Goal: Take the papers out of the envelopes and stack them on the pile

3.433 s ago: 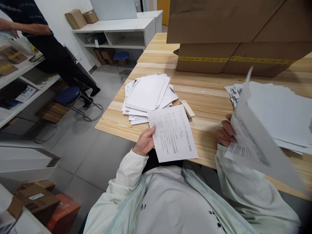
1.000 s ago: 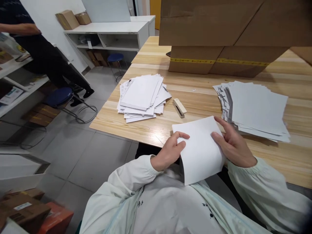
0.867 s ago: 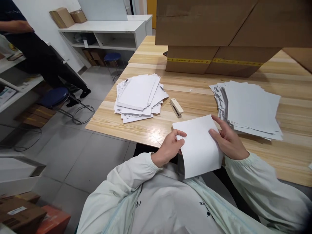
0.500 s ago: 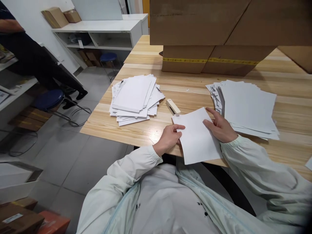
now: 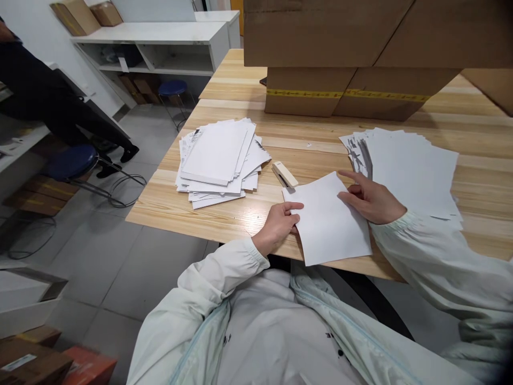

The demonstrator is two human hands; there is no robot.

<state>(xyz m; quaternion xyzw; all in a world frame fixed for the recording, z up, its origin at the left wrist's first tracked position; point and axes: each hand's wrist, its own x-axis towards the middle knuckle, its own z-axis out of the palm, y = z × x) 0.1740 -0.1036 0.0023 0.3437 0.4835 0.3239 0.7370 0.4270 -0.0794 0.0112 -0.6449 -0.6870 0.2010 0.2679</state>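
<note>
At the edge of the grainy wooden bench (image 5: 308, 155), smooth white paper (image 5: 331, 224), left side pinched in my left hand (image 5: 277, 227), my right hand (image 5: 371, 197) spread at its far right corner, cream stapler (image 5: 285, 175) beyond.

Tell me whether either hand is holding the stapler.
No, the stapler lies on the table, while the left hand and right hand are at the edges of the white paper.
</note>
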